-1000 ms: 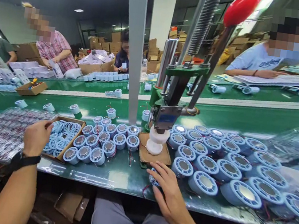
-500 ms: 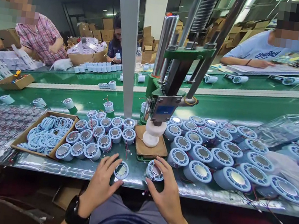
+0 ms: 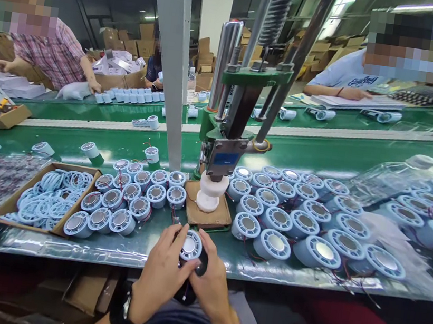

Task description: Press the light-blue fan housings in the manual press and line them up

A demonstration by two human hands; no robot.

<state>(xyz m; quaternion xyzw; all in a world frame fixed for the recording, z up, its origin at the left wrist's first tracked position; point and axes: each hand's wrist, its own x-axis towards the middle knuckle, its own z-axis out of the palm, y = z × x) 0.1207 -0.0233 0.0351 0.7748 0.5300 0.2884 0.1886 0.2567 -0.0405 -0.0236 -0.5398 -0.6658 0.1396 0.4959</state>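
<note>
Both hands meet at the near edge of the bench around one light-blue round housing [image 3: 191,245], with a slotted ring and a silver disc on top. My left hand [image 3: 163,264] curls along its left side, thumb at the front. My right hand [image 3: 212,278] closes from the right, fingertips against the rim. A dark rounded shape [image 3: 202,262] shows between the housing and my right hand; I cannot make out what it is. Just beyond my hands stands a green hand press [image 3: 227,158], its white round pad [image 3: 213,185] above a white round base [image 3: 207,201] on a brown board.
Several similar housings with thin wires stand left [image 3: 121,221] and right [image 3: 272,244] of the press. A cardboard box [image 3: 93,188] of loose blue rings lies at left. Clear plastic packaging [image 3: 390,177] sits at right. Across the green conveyor [image 3: 314,148], several people are at work.
My hands were apart, each at a separate round piece with a silver disc. They have come together on one housing at the bench edge. The view has shifted slightly.
</note>
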